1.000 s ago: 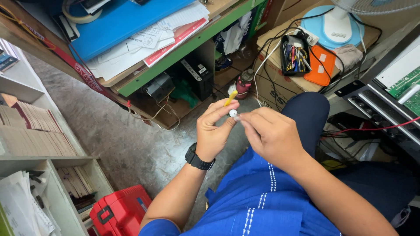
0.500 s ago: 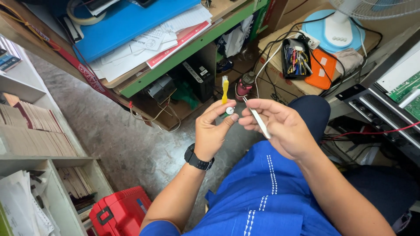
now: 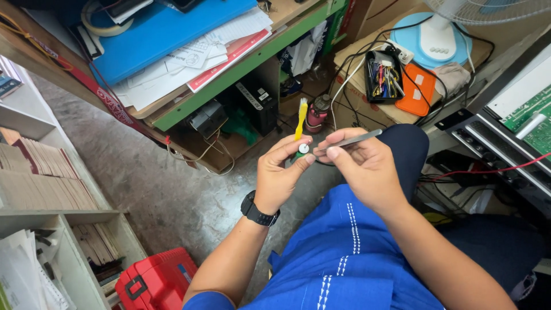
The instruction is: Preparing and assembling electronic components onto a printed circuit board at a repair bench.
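My left hand [image 3: 279,175], with a black watch on its wrist, pinches a small round white part [image 3: 303,148] between thumb and fingers, and a yellow toothbrush [image 3: 300,117] sticks up from the same grip. My right hand [image 3: 360,165] holds thin metal tweezers [image 3: 351,139], their tip close to the white part. Both hands are raised over my lap, above my blue shirt and dark trousers.
A green-edged desk [image 3: 241,69] carries a blue folder [image 3: 166,31] and papers. A cardboard box holds a black tray of tools [image 3: 383,76], an orange pad and a fan base [image 3: 437,34]. A circuit board [image 3: 525,112] lies right. A red toolbox [image 3: 155,281] and shelves [image 3: 40,172] stand left.
My right hand has drawn back from covering the part and now holds the tweezers level at it. The yellow toothbrush has come into full view above my left hand.
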